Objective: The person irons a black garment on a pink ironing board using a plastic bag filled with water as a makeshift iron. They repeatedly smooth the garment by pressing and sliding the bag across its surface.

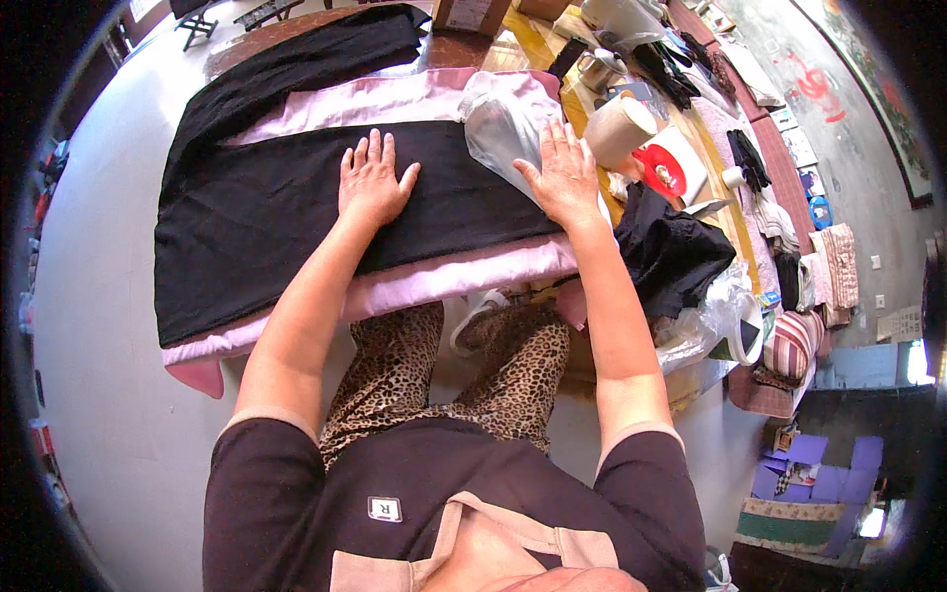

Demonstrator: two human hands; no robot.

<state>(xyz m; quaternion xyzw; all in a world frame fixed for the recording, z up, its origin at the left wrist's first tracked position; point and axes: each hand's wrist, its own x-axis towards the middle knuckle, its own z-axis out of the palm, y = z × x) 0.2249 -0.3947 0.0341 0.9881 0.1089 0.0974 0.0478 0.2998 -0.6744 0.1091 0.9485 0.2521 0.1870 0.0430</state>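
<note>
A black cloth point(281, 200) lies spread over a pink cloth point(459, 285) that covers the surface before me. My left hand point(375, 177) rests palm down on the black cloth, fingers spread and holding nothing. My right hand point(564, 174) lies flat at the right end of the cloth, fingers somewhat apart, its edge over a clear plastic bag point(499, 129). Another long stretch of black fabric point(325, 59) runs along the far side, with pink cloth showing between it and the nearer part.
Right of the cloth are a large cream roll point(620, 129), a red plate point(660, 172), a metal kettle point(601, 70) and a heap of black fabric point(673, 248). A cardboard box point(470, 15) stands at the far edge. Beyond, a couch point(769, 140) holds folded textiles.
</note>
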